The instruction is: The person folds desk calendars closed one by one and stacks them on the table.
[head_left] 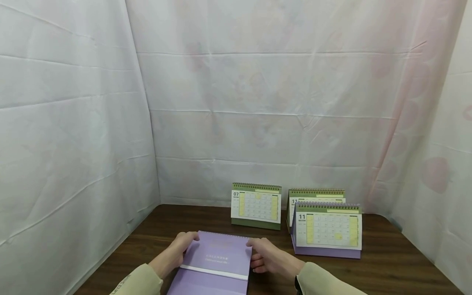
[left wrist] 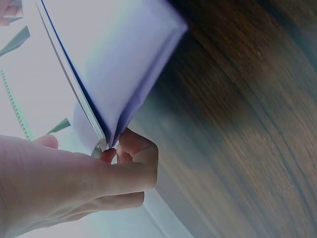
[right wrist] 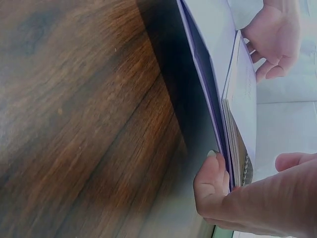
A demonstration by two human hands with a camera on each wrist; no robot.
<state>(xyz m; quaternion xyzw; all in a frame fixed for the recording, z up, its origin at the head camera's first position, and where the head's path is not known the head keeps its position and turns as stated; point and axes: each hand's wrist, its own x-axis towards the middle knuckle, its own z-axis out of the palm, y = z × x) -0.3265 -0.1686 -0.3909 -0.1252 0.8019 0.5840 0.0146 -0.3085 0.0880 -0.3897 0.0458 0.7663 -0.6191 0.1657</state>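
Note:
A purple desk calendar [head_left: 221, 256] with a pale printed cover and a white strip across it is in front of me near the table's front edge. At its far left corner my left hand [head_left: 180, 246] grips the edge, thumb on the cover. My right hand [head_left: 267, 254] holds the far right corner, thumb above and fingers curled underneath. In the right wrist view, the calendar's layered pages [right wrist: 232, 134] and a dark wire binding show beside the right hand [right wrist: 257, 198]. The left wrist view shows the left hand [left wrist: 99, 173] pinching the calendar's edge, its purple base panel [left wrist: 133, 64] raised off the wood.
A green desk calendar [head_left: 256, 207] marked 07 stands at the back. To its right, another green calendar [head_left: 317, 192] stands partly hidden behind a purple-based one [head_left: 328, 231] marked 11. The dark wooden table [head_left: 158, 221] is enclosed by white cloth walls [head_left: 236, 135].

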